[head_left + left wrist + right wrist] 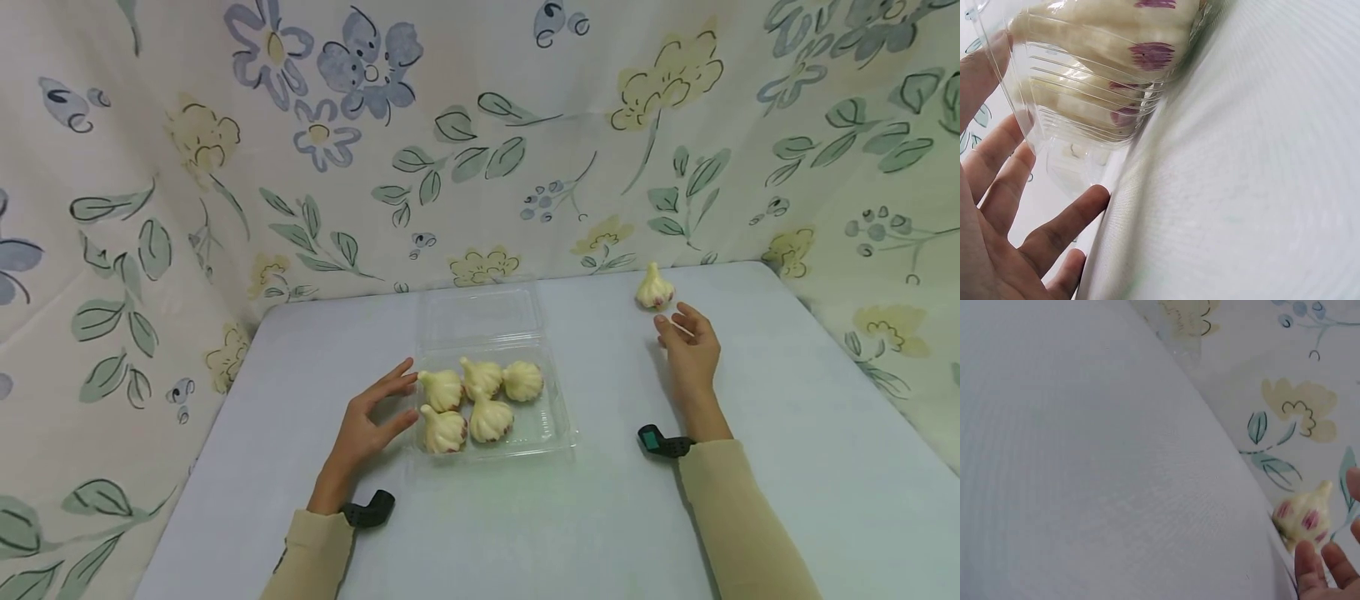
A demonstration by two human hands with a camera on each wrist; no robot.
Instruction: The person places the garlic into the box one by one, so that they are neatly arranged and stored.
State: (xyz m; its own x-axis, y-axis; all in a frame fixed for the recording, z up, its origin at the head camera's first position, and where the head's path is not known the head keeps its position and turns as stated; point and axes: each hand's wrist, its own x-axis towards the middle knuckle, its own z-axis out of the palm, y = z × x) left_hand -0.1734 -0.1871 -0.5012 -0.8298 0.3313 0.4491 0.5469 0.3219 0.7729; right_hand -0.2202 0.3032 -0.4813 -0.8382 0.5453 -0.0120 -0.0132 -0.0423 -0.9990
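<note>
Several garlic bulbs [491, 418], cream with purple patches, sit in a clear plastic clamshell box [546, 417] whose lid [480, 317] lies folded back. My left hand [371, 421] is at the box's left side, thumb and fingers spread, fingertips right at its rim. In the left wrist view, the ribbed box wall [1085, 106] shows close beside those fingers. One more garlic bulb [655, 287] stands alone near the table's far right edge. Just in front of it hovers my right hand [692, 350], fingers loosely bent with nothing between them. The right wrist view shows that bulb [1305, 515] beyond the fingertips.
A white table [600, 517] lies under everything. Behind it and along both sides hangs a flower-print cloth [570, 158]. Each wrist carries a small black camera, one on the left wrist [371, 508] and one on the right [663, 442].
</note>
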